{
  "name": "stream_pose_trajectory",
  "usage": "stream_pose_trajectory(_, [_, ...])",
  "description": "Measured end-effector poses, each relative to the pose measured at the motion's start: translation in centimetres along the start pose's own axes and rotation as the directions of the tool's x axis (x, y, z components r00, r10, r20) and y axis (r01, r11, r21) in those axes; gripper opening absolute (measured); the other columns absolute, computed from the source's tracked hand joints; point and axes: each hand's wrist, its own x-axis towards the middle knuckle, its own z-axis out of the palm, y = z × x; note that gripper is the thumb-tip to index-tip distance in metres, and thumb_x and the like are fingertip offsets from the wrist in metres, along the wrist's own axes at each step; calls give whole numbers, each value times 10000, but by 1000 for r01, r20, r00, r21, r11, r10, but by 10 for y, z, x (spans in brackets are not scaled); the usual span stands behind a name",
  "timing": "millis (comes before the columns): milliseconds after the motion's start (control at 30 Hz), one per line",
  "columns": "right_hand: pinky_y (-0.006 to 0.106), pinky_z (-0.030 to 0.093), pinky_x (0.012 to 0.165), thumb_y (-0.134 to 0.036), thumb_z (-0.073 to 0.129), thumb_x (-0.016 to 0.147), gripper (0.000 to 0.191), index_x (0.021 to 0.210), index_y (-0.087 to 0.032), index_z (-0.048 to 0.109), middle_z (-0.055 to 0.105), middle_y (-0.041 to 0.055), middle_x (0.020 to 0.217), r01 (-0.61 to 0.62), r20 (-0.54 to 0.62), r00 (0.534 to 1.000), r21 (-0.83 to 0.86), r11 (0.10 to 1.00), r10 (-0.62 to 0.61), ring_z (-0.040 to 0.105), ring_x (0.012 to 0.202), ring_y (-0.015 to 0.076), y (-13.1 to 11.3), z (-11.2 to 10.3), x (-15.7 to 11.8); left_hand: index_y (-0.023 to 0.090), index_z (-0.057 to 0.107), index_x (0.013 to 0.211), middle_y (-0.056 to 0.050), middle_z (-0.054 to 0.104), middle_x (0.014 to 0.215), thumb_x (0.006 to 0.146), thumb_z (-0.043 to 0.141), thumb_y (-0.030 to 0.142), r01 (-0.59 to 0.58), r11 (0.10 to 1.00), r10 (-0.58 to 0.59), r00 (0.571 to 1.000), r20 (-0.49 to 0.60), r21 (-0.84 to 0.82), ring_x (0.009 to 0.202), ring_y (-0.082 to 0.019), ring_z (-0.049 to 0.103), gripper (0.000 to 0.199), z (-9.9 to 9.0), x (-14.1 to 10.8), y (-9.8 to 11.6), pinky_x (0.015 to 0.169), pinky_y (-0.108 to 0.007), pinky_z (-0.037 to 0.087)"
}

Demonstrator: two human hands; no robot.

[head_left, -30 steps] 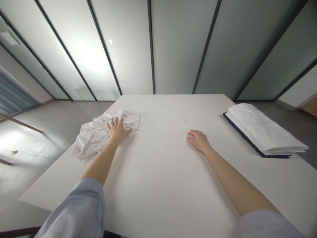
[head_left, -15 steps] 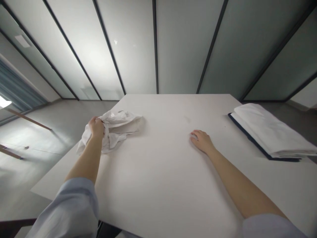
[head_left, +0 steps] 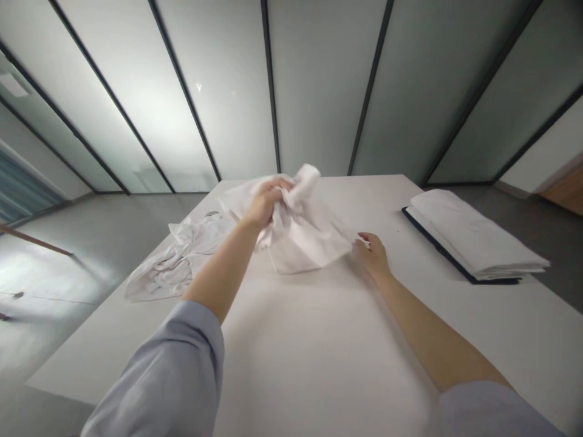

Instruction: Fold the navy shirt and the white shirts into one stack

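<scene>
My left hand is raised above the white table, its fingers closed on a bunched fold of crumpled white cloth. The lifted cloth hangs down to the right of that hand. A wrinkled white part of cloth still lies on the table at the left, and it seems to be the same piece. My right hand is low at the table, its fingertips at the hanging cloth's lower right corner. Whether they hold that corner is hidden.
A stack of folded white cloths lies on a dark navy board at the right of the white table. Grey floor surrounds the table, and frosted glass panels with dark frames stand behind it.
My left hand has gathered the cloth, lifted it off the table and moved right with it. The cloth now spreads towards my right hand, which has barely moved.
</scene>
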Motion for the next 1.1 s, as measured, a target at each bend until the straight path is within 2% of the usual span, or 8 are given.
stream_pose_trajectory(67, [447, 443, 903, -422, 460, 834, 359, 1067, -197, 614, 639, 119, 1094, -44, -139, 989, 54, 998, 51, 575, 1037, 272, 2, -6, 3, 169, 659, 697, -35, 720, 972, 714, 507, 119, 43, 995, -75, 906, 417, 86, 928, -198, 644, 161, 22, -23, -25, 826, -310, 502])
stream_pose_trajectory(133, [463, 435, 917, -416, 465, 825, 345, 1042, -193, 615, 644, 115, 1071, -31, -202, 978, 63, 998, 43, 572, 1029, 275, 3, -9, 5, 185, 678, 668, -36, 725, 1049, 668, 504, 89, 18, 936, -224, 802, 553, 352, 1024, -213, 621, 199, 28, -43, -51, 924, -327, 471])
stream_pose_trajectory(233, [467, 430, 944, -404, 492, 819, 329, 1038, -198, 626, 650, 120, 1102, 83, -139, 987, 15, 996, -80, 570, 1062, 280, -1, -7, 3, 222, 713, 730, -34, 713, 1091, 658, 511, 67, 51, 624, -448, 841, 303, 780, 1121, -237, 582, 265, 19, -65, -83, 1013, -359, 413])
stream_pose_trajectory(367, [431, 384, 1028, -384, 520, 843, 368, 1145, -203, 628, 598, 135, 1293, 301, 284, 922, -99, 949, -263, 518, 1218, 273, -17, 2, -6, 221, 718, 964, -100, 663, 1188, 759, 483, 127, 259, 395, -448, 892, -62, 881, 1122, -285, 568, 326, 6, -82, -101, 949, -394, 449])
stream_pose_trajectory(500, [415, 383, 1015, -377, 551, 848, 432, 1237, -195, 592, 570, 134, 1346, 387, 549, 815, -275, 880, -187, 503, 1239, 290, -35, 5, -11, 185, 651, 1124, -138, 679, 1127, 843, 426, 224, 379, 495, -427, 890, -161, 782, 1061, -286, 611, 363, 12, -91, -102, 899, -377, 458])
stream_pose_trajectory(700, [376, 433, 885, -440, 663, 754, 688, 1348, -133, 498, 639, 179, 1233, 306, 467, 880, -412, 858, -90, 605, 1071, 331, -53, 1, -13, 182, 661, 926, -130, 716, 969, 908, 346, 311, 436, 611, -526, 847, -72, 661, 963, -290, 650, 341, 30, -95, -101, 778, -344, 456])
stream_pose_trajectory(900, [271, 413, 666, -389, 612, 796, 311, 1039, -201, 664, 732, 63, 893, 297, 597, 795, -231, 926, -106, 656, 798, 241, -63, 0, -23, 203, 666, 1052, -103, 711, 1070, 840, 513, 334, 290, 723, -492, 853, 174, 627, 1018, -275, 637, 293, 59, -92, -102, 860, -338, 452])
stream_pose_trajectory(1100, [292, 398, 699, -299, 581, 767, 110, 780, -200, 626, 673, 59, 757, 388, 525, 824, -254, 886, -210, 598, 770, 237, -67, 3, -27, 199, 638, 930, -125, 682, 999, 783, 588, 354, 385, 536, -334, 914, -230, 751, 1011, -286, 601, 220, 67, -95, -99, 848, -363, 424])
